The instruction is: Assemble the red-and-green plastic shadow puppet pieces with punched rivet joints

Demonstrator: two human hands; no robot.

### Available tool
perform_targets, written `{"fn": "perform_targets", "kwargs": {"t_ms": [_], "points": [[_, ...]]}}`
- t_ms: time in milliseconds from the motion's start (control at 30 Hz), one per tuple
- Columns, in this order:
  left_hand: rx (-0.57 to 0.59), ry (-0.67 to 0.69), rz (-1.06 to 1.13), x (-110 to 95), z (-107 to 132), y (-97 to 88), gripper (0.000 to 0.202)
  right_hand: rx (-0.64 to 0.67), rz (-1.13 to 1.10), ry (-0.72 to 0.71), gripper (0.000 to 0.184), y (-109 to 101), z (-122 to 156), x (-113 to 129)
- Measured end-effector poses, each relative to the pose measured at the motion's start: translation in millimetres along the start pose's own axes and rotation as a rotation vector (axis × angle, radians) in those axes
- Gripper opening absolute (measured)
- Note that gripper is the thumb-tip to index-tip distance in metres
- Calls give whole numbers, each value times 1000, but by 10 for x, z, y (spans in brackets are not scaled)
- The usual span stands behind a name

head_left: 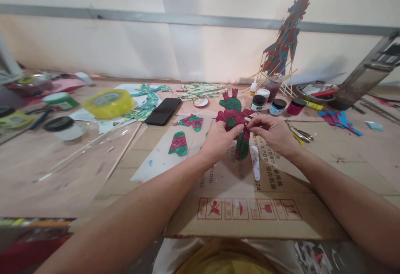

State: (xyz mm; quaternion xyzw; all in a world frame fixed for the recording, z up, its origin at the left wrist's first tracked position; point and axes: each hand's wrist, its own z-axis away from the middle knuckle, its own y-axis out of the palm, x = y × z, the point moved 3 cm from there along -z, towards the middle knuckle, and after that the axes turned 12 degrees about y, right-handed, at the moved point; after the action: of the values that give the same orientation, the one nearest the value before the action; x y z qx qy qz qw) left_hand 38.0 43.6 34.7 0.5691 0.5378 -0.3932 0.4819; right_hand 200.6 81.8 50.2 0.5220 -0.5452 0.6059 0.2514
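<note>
Both of my hands are at a flat green and dark red painted cutout figure, with a crown-like red top and a green lower limb hanging below my fingers. My left hand is closed on the figure's middle, thumb on top. At the figure's right side, my right hand has thumb and fingers pinched together; a small pale sliver shows by the fingertips, too small to name. Loose painted pieces lie to the left: a striped green and red piece and a winged-looking piece. A white spatula-shaped strip lies below the hands.
Printed cardboard covers the near table. A black phone and yellow tape roll lie left. Paint jars, a glue bottle and scissors are right. Behind stands a red-blue puppet on sticks.
</note>
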Motion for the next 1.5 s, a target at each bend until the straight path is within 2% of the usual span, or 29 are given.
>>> {"fn": "perform_targets", "kwargs": {"t_ms": [167,267,433,567,633,700,833,933,1033,1167,1367,1500], "points": [[19,-17,95,92,-20,21,14,-16,-28,-23,12,25,20,-26],[21,-38,63,143,-18,-9,15,-45,-41,-41,15,15,27,-40],[-57,-104,26,245,2,-89,18,-100,-3,-35,19,29,56,-10],[-79,-103,14,297,12,-89,18,-145,-153,-1,26,76,57,-27],[-61,-27,-13,272,16,-83,16,-121,-216,12,25,108,52,-54],[-19,162,-48,190,19,-82,12,-87,-219,-16,22,128,58,-66],[127,708,-107,-73,66,-98,10,-116,-139,-242,15,96,124,-26],[233,923,-191,-215,102,-115,12,-153,-75,-409,13,52,181,20],[294,999,-257,-296,118,-123,12,-149,13,-525,17,24,209,75],[308,1049,-287,-321,127,-122,9,-133,95,-613,17,9,217,139],[310,1056,-309,-295,117,-130,13,-128,73,-599,12,7,203,122],[359,1026,-330,-325,109,-136,15,-113,103,-547,11,-1,187,115]]}}
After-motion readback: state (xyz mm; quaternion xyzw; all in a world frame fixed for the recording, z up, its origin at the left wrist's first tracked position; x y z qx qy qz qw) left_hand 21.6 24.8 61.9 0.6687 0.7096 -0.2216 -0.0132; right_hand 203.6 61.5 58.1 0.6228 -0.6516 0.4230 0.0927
